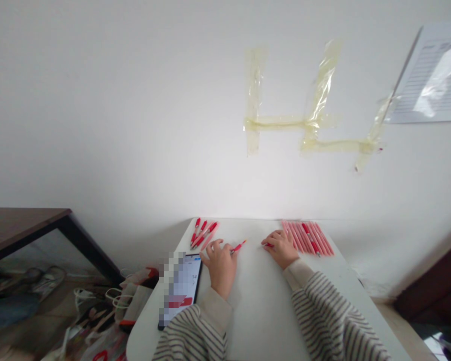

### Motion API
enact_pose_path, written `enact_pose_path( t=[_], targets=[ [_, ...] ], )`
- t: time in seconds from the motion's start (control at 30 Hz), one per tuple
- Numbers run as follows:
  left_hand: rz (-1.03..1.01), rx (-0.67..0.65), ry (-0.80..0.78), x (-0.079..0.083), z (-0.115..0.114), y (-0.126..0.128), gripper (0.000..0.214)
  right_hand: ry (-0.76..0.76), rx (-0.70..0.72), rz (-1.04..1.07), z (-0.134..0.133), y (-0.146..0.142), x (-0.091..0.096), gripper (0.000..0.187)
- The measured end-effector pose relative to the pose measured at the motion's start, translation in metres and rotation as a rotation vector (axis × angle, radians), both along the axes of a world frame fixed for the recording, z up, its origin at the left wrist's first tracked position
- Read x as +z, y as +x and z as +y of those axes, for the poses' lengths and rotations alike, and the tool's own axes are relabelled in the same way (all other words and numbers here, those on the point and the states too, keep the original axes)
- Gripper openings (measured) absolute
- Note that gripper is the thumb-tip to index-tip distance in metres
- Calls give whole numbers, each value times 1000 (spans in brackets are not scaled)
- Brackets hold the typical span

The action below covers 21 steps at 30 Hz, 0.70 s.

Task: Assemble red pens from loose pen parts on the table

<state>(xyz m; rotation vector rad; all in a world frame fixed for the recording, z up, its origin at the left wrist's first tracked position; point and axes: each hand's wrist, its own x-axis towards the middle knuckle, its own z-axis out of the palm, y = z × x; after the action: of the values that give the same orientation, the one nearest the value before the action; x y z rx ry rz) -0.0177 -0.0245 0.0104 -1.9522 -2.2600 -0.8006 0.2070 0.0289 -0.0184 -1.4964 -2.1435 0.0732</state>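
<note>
My left hand (220,263) rests on the white table (259,301) with its fingers curled round a red pen (239,246) whose tip points up and to the right. My right hand (281,246) lies a little to the right, fingers bent, pinching a small red piece (268,245) at its fingertips. A row of several pink and red pens (308,237) lies side by side just right of my right hand. Another small group of red pens (203,233) sits at the table's far left corner, beyond my left hand.
A tablet (182,288) with a lit screen lies along the table's left edge. A dark glass-topped table (26,228) stands to the left, with cables and clutter (108,311) on the floor. The wall behind carries yellowed tape (308,125) and a paper sheet (432,75).
</note>
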Motion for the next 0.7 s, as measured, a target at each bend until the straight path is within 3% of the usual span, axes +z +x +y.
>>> enact_pose_path(
  t=[0.3,0.7],
  targets=[
    [54,-10,21,-1,-1,1,15,30,12,4,-2,-2,1,19],
    [-35,-99,45,1,0,5,10,178,33,38,0,-5,-1,25]
  ],
)
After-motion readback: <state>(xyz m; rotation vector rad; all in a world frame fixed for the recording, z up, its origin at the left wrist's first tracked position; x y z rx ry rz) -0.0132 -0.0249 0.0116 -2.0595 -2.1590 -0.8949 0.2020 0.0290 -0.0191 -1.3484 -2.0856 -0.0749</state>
